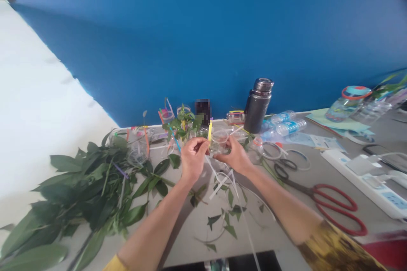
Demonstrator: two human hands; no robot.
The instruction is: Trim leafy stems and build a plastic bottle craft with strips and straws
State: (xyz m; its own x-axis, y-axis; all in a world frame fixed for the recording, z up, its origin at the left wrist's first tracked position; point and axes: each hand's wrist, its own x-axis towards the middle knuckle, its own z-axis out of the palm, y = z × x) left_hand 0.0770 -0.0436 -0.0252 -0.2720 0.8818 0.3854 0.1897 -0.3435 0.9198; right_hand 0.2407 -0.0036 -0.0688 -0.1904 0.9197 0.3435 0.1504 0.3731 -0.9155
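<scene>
My left hand (pixel 193 157) is closed in a pinch on a yellow strip (pixel 210 130) that stands up beside a small clear plastic cup (pixel 219 140). My right hand (pixel 235 155) is closed around the lower side of that cup and holds it above the grey table (pixel 190 228). White strips (pixel 222 180) trail down from between my hands onto the table. Both hands are close together at the middle of the view.
A heap of leafy green branches (pixel 85 194) lies at the left. Red-handled scissors (pixel 333 203) lie at the right, beside a white power strip (pixel 369 178). A dark flask (pixel 258 105), water bottles (pixel 286 123) and small cups with sprigs (pixel 181 125) stand along the blue wall.
</scene>
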